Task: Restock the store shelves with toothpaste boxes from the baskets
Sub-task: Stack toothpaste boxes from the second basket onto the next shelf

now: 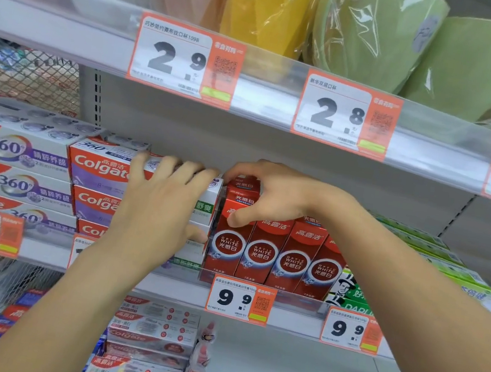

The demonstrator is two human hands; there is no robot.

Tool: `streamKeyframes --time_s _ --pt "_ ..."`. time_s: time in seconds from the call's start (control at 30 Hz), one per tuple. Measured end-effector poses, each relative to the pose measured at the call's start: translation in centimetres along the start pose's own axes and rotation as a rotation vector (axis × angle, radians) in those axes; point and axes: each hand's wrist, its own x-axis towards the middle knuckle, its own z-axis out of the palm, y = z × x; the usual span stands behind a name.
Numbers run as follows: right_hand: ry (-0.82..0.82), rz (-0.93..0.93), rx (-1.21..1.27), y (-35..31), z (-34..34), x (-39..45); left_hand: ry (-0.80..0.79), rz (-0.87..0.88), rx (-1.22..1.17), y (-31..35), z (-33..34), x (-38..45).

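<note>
- I've got both hands up on the middle shelf [290,315], working the toothpaste row at the centre of view.
- My left hand [163,204] lies spread flat over the Colgate stack [98,184], fingers hooked over the top box's far edge, thumb pressing the front near the bottom of the pile.
- My right hand [268,196] comes in from 4 o'clock and pinches the red box [231,232], fingers curled over its top, thumb on the front face.
- That red box stands upright at the left end of the Optic White row [288,251], touching the Colgate stack at its 9 o'clock side.
- Step in hand, as I read it: seating this red box into its slot while the left hand holds the neighbouring stack back.
- It sits a touch higher than its three neighbours, so I judge it is not fully down yet.
- Green Darlie boxes [353,293] sit at 3 o'clock of the red row; the 9.9 tag [239,301] hangs just below.
- No basket in view, so I cannot tell how much stock is left.
- Next move calls for pushing the box down and back until flush, then letting go with both hands without toppling the Colgate pile.
</note>
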Motion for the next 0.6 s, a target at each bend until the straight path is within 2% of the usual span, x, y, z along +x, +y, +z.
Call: streamKeyframes --time_s 0.27,0.43,0.6 --pt "-0.051 0.05 0.011 -0.4 0.1 -0.3 0.088 0.053 -0.004 0.4 1.1 -0.3" --pt "-0.071 0.086 -0.096 -0.8 0.5 -0.9 0.126 -0.057 -0.142 -2.0 0.7 -0.7" --pt "0.196 -0.055 -0.158 -2.5 1.6 -1.4 0.211 -0.214 -0.296 -5.7 -0.4 -3.1"
